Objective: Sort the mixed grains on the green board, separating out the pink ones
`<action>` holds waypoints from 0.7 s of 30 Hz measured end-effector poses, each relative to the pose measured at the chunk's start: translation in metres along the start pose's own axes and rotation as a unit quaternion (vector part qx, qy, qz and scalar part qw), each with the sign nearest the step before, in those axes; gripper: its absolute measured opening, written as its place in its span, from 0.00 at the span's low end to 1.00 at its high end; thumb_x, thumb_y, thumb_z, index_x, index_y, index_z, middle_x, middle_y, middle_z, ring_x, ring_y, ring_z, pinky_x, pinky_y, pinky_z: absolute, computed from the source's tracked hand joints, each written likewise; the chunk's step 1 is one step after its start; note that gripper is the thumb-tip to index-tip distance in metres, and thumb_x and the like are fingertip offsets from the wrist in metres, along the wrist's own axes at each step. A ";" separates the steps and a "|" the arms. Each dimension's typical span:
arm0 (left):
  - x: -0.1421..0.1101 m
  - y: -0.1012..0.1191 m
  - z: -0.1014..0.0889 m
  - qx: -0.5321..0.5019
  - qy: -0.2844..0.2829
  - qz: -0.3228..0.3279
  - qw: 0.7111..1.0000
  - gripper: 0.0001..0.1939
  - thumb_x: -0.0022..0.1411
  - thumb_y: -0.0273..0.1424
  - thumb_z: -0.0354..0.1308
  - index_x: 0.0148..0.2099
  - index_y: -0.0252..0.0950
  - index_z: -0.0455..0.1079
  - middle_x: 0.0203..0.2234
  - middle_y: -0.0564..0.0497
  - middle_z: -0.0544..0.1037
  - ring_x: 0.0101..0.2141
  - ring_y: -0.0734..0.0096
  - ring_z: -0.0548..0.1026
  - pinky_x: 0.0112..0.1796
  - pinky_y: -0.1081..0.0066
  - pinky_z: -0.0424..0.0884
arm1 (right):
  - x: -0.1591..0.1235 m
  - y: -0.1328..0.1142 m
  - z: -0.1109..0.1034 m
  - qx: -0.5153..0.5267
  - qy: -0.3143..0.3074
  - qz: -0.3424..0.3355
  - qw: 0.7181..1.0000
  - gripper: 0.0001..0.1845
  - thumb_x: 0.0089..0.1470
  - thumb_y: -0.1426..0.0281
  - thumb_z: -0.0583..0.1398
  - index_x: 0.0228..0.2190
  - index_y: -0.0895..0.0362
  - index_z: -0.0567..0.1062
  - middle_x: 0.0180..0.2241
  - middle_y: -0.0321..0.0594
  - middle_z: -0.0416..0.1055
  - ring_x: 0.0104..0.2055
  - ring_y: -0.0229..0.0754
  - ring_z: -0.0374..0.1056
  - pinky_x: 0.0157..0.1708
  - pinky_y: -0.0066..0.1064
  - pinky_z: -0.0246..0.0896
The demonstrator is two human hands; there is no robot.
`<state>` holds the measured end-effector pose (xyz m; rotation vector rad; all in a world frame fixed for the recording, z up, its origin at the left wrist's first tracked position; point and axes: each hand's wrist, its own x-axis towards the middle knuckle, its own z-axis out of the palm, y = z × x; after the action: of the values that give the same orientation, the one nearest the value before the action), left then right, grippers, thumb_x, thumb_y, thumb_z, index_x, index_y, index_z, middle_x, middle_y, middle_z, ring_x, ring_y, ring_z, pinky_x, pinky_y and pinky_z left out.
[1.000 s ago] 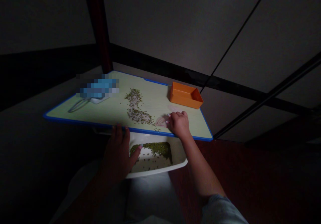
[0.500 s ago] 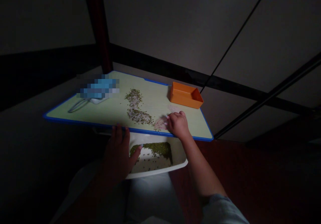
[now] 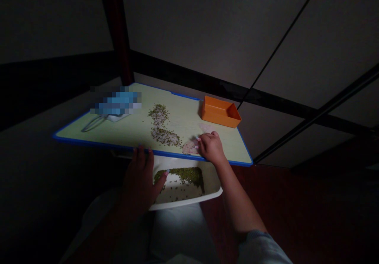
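My right hand [image 3: 211, 147] rests on a pale board [image 3: 189, 114] with a blue rim, near its front edge. Its fingers are curled together; what they hold, if anything, is hidden. Against the fingertips lies a thin pale pink patch [image 3: 190, 146], too dim to make out. To its left, small green beans [image 3: 160, 110] are spread in a winding band mixed with whitish grains [image 3: 161, 137]. My left hand [image 3: 142, 179] is open, fingers apart, at the board's front edge, its thumb over a white tray [image 3: 211, 179]. More green beans [image 3: 189, 175] lie in that tray.
An orange open box [image 3: 220, 112] stands at the board's back right. On the left is a blurred-out blue object [image 3: 118, 102] with a looped grey strap or handle [image 3: 93, 124]. Cabinet panels [image 3: 207, 31] rise behind the board. A dark red floor [image 3: 275, 208] shows at right.
The view has shifted very slightly. Both hands keep nearly the same places, and the beans look almost unchanged.
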<state>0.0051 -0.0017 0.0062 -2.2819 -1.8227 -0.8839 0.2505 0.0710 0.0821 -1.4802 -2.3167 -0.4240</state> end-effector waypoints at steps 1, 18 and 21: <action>0.000 0.000 0.000 0.000 -0.002 -0.003 1.000 0.41 0.58 0.47 0.46 0.64 0.21 0.48 0.65 0.25 0.44 0.65 0.39 0.43 0.57 0.47 0.57 | 0.000 0.000 0.000 0.005 -0.002 -0.002 1.000 0.15 0.60 0.71 0.49 0.27 0.59 0.72 0.25 0.42 0.71 0.29 0.41 0.62 0.38 0.33 0.47; 0.000 0.000 0.001 -0.009 0.006 -0.006 1.000 0.41 0.57 0.47 0.48 0.64 0.24 0.48 0.65 0.28 0.43 0.65 0.40 0.43 0.57 0.46 0.56 | 0.004 -0.004 0.002 -0.015 0.000 0.010 1.000 0.14 0.60 0.70 0.50 0.29 0.59 0.73 0.26 0.43 0.71 0.29 0.42 0.62 0.38 0.34 0.45; 0.000 -0.001 0.002 -0.005 0.007 -0.004 1.000 0.41 0.57 0.47 0.48 0.64 0.23 0.48 0.65 0.27 0.43 0.65 0.39 0.43 0.58 0.46 0.56 | 0.005 -0.006 0.002 -0.013 0.000 0.007 1.000 0.14 0.60 0.69 0.50 0.29 0.59 0.73 0.26 0.43 0.71 0.29 0.42 0.62 0.38 0.34 0.46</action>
<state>0.0053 -0.0008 0.0046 -2.2701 -1.8273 -0.9112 0.2429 0.0733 0.0822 -1.5078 -2.3083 -0.4505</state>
